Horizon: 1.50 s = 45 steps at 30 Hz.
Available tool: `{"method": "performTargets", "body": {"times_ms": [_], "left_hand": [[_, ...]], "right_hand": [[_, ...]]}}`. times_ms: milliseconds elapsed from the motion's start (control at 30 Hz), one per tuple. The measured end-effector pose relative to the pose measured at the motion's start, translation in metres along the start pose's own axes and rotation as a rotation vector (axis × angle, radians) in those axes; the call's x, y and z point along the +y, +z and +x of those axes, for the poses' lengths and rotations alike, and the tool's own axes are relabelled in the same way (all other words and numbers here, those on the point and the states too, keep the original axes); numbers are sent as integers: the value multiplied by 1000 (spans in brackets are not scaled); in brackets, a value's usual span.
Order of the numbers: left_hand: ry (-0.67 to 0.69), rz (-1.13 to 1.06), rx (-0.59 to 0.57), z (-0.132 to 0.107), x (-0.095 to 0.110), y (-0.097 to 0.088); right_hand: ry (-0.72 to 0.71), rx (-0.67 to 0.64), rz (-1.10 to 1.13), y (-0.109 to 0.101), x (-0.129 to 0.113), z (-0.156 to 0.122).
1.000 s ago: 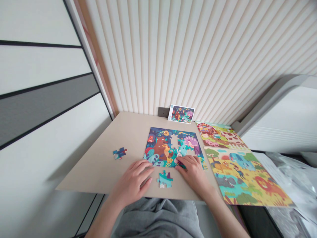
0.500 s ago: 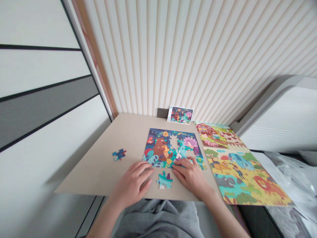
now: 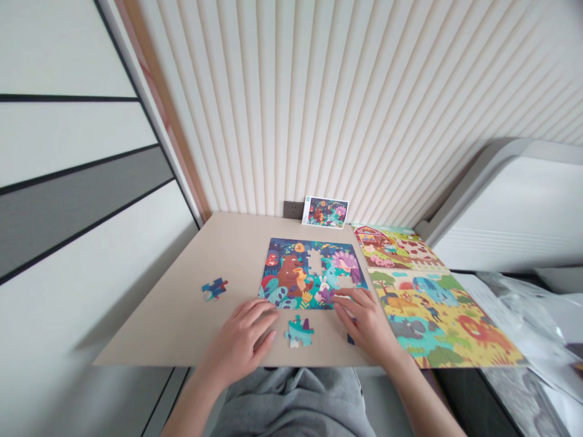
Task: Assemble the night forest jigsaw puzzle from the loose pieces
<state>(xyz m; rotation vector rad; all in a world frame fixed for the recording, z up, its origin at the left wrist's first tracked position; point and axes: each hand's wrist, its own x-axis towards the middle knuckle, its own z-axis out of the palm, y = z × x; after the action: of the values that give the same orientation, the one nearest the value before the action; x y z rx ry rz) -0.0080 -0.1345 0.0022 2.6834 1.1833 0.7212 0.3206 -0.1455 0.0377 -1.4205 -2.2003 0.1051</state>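
Note:
A jigsaw puzzle [image 3: 291, 273] with a bear, a rabbit and a peacock lies on the table, with gaps in its upper middle and lower right. My left hand [image 3: 248, 334] rests open at its lower left corner, fingertips by the edge. My right hand [image 3: 364, 318] is open too, its fingers lying over the lower right part. Between the hands is a loose teal puzzle piece [image 3: 299, 332]. A dark blue piece [image 3: 350, 339] shows partly from beneath my right hand. Off to the left sits another blue and red puzzle piece [image 3: 215, 289].
A picture card [image 3: 326, 212] of the same scene leans against the ribbed wall beside a socket [image 3: 293, 210]. Along the right lie a farm puzzle [image 3: 396, 247] and a safari puzzle [image 3: 437, 318]. The table's [image 3: 182, 328] front edge is close to my lap.
My right hand has slid a little to the right along the puzzle's lower edge, uncovering more of the rabbit area. The dark blue piece now shows beneath it. My left hand stays in place.

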Motion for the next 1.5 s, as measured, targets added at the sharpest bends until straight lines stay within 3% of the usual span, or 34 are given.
{"method": "performTargets", "body": {"times_ms": [67, 167, 300, 400, 800, 1133, 1500], "left_hand": [[-7, -9, 4, 0, 0, 1], [-11, -16, 7, -1, -1, 3], [-10, -11, -8, -2, -4, 5], [-5, 0, -16, -2, -5, 5], [30, 44, -2, -4, -11, 10], [44, 32, 15, -5, -13, 10], [40, 36, 27, -3, -11, 10]], "right_hand": [[127, 94, 10, -6, 12, -20], [252, 102, -19, -8, 23, -59], [285, 66, -70, 1, 22, -100], [265, 88, -104, 10, 16, -110], [287, 53, 1, 21, 3, -86], [309, -101, 195, 10, 4, -70], [241, -108, 257, 10, 4, -58]]}}
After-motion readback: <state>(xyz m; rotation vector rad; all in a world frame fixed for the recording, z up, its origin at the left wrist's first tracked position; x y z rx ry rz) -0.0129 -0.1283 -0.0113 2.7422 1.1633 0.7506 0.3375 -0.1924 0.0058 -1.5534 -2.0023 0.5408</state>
